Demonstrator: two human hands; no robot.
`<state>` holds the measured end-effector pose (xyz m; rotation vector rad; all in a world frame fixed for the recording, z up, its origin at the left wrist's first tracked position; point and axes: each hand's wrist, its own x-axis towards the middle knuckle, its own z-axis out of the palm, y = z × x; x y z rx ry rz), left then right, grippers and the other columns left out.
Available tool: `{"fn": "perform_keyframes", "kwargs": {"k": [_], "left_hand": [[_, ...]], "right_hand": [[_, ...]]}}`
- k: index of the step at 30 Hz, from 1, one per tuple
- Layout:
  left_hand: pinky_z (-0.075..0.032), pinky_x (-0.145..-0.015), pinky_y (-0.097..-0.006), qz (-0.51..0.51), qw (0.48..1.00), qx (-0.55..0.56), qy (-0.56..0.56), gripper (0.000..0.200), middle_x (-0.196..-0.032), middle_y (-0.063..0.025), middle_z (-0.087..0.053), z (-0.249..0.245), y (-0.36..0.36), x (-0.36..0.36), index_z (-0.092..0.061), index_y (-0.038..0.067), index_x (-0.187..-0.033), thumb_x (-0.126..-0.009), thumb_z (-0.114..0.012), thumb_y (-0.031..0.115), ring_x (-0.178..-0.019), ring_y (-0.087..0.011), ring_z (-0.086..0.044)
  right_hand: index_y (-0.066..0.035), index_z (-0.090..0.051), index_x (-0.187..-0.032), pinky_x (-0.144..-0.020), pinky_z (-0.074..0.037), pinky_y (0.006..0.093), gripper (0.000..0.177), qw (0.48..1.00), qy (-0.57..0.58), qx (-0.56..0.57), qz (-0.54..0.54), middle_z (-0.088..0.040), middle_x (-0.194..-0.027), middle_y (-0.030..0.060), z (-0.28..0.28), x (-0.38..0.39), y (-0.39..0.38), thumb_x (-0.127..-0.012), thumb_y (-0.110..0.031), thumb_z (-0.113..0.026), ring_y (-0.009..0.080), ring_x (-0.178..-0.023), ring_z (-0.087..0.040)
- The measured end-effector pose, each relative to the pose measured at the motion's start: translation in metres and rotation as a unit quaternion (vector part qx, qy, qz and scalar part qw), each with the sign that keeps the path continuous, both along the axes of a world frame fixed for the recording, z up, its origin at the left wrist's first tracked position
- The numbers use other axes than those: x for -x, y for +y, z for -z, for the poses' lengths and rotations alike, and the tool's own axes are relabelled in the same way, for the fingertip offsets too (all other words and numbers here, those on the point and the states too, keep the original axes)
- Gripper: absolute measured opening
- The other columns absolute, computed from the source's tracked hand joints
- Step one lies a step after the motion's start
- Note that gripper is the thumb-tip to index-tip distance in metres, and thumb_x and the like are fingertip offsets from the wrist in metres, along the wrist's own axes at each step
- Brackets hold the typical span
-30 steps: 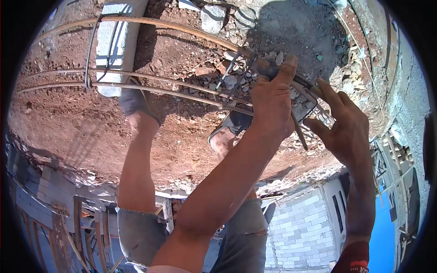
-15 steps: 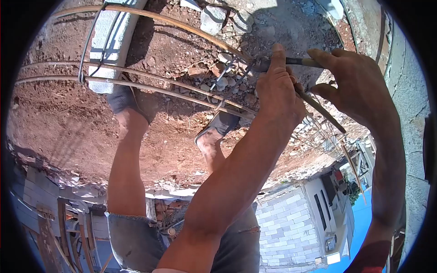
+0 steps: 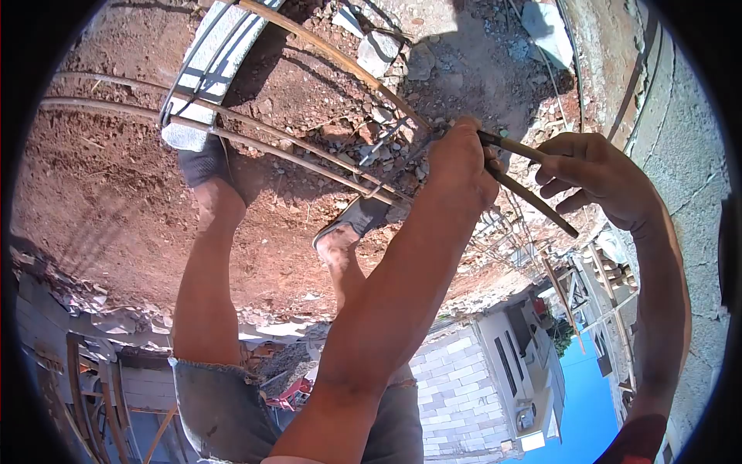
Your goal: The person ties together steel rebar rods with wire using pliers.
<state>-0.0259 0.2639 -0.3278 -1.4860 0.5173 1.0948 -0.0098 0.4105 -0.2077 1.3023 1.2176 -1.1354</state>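
Observation:
My left hand [image 3: 462,158] is closed around the end region of a long brown rod [image 3: 332,52], which looks like rebar. The rod's free end [image 3: 545,210] sticks out past the fist toward the lower right. A slim dark-handled tool [image 3: 506,144] also emerges from beside my left hand; its head is hidden there. My right hand [image 3: 591,174] has its fingers curled at the outer end of this handle, the grip looking loose. Two thinner rods [image 3: 286,155] run below the brown rod, joined to it by bent wire stirrups [image 3: 184,73].
A white block [image 3: 220,54] lies under the rods near my left foot [image 3: 205,162]; my other foot [image 3: 359,220] stands in rubble. A concrete wall [image 3: 692,178] rises close on the right. Stones [image 3: 379,52] lie on the red soil; a block building [image 3: 464,379] stands behind.
My right hand has moved down slightly, its fingers curling more at the handle. The handle now slopes down to the right. The camera view has shifted, and my left hand keeps hold.

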Motion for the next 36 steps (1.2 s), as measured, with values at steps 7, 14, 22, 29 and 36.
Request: {"fn": "perform_keyframes", "kwargs": {"k": [7, 14, 22, 29, 36], "left_hand": [[-0.038, -0.049, -0.0299, -0.068, 0.997, 0.026, 0.004, 0.015, -0.064, -0.0054, -0.048, 0.004, -0.001, -0.014, -0.051, 0.002, -0.082, -0.089, -0.058, 0.013, -0.052, -0.0145, -0.045], [-0.049, -0.077, -0.0424, -0.052, 0.999, 0.003, 0.002, 0.028, -0.089, -0.0062, -0.055, -0.019, -0.011, -0.005, -0.049, 0.004, -0.108, -0.100, -0.050, 0.032, -0.085, -0.0183, -0.057], [-0.048, -0.079, -0.0401, 0.024, 0.999, -0.012, 0.041, 0.038, -0.090, -0.0073, -0.056, -0.020, -0.015, -0.018, -0.051, 0.004, -0.108, -0.096, -0.056, 0.040, -0.084, -0.0195, -0.057], [-0.048, -0.056, -0.0336, 0.067, 0.991, 0.064, 0.093, 0.040, -0.072, -0.0050, -0.053, 0.012, 0.001, -0.054, -0.057, 0.005, -0.086, -0.093, -0.060, 0.044, -0.061, -0.0169, -0.053], [-0.046, -0.049, -0.0331, 0.209, 0.966, 0.002, 0.152, 0.043, -0.054, -0.0007, -0.043, 0.012, -0.017, -0.053, -0.051, 0.008, -0.073, -0.094, -0.058, 0.045, -0.048, -0.0144, -0.045]], "right_hand": [[0.003, -0.052, -0.112, -0.045, -0.057, 0.0334, 0.032, 0.957, -0.130, 0.110, 0.234, -0.065, -0.079, 0.0168, 0.001, 0.019, -0.002, -0.093, -0.022, -0.058, 0.0235, -0.061, -0.068], [-0.004, -0.056, -0.072, -0.034, -0.025, 0.0234, 0.028, 0.974, -0.163, 0.113, 0.114, -0.048, -0.055, 0.0003, 0.004, 0.025, -0.011, -0.092, -0.022, -0.059, 0.0059, -0.039, -0.037], [-0.002, -0.053, -0.090, -0.059, -0.049, 0.0469, 0.010, 0.924, 0.011, -0.075, -0.374, -0.063, -0.076, 0.0205, 0.005, -0.068, -0.057, -0.089, -0.011, -0.057, 0.0401, -0.067, -0.063], [-0.007, -0.045, -0.097, -0.054, -0.054, 0.0480, 0.018, 0.864, 0.113, -0.245, -0.425, -0.061, -0.083, 0.0159, 0.040, -0.156, -0.109, -0.086, -0.008, -0.058, 0.0392, -0.068, -0.065], [-0.002, -0.050, -0.109, -0.049, -0.049, 0.0377, 0.035, 0.976, 0.073, -0.117, -0.170, -0.062, -0.076, 0.0152, 0.038, -0.154, -0.124, -0.086, -0.021, -0.067, 0.0284, -0.059, -0.062]]}}
